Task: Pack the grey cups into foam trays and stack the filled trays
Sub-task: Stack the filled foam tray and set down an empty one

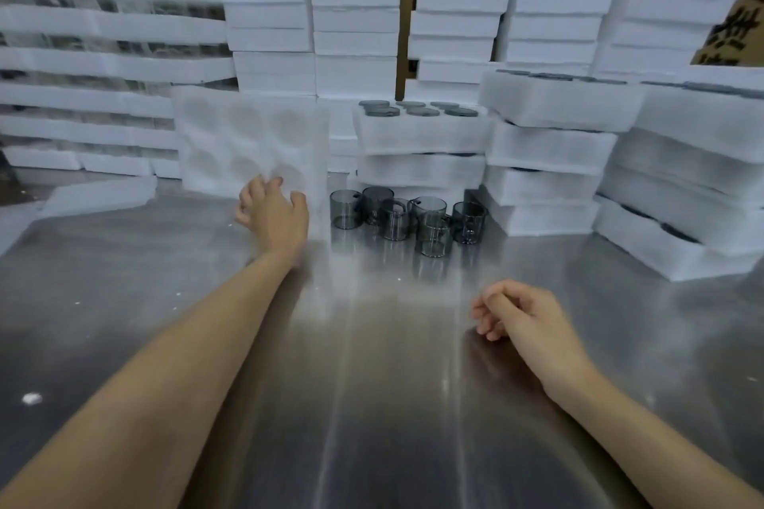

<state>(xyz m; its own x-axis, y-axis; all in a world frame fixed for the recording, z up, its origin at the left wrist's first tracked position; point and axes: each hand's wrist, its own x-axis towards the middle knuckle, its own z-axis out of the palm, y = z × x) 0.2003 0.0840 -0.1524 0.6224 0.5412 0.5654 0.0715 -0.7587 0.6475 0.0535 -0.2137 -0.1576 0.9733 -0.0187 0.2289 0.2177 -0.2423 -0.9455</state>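
The brushed steel tabletop lies open across its near half. Farther back, a tight cluster of smoky grey glass cups stands hemmed in: an upright white foam tray with round recesses just left, stacked white foam trays right and behind.

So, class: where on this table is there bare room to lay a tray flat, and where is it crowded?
Free: the steel table between left arm and right arm, nearer than the grey cups; also left of the left arm, before the foam slab. Crowded: the back, cups hemmed between upright tray and tray stacks.
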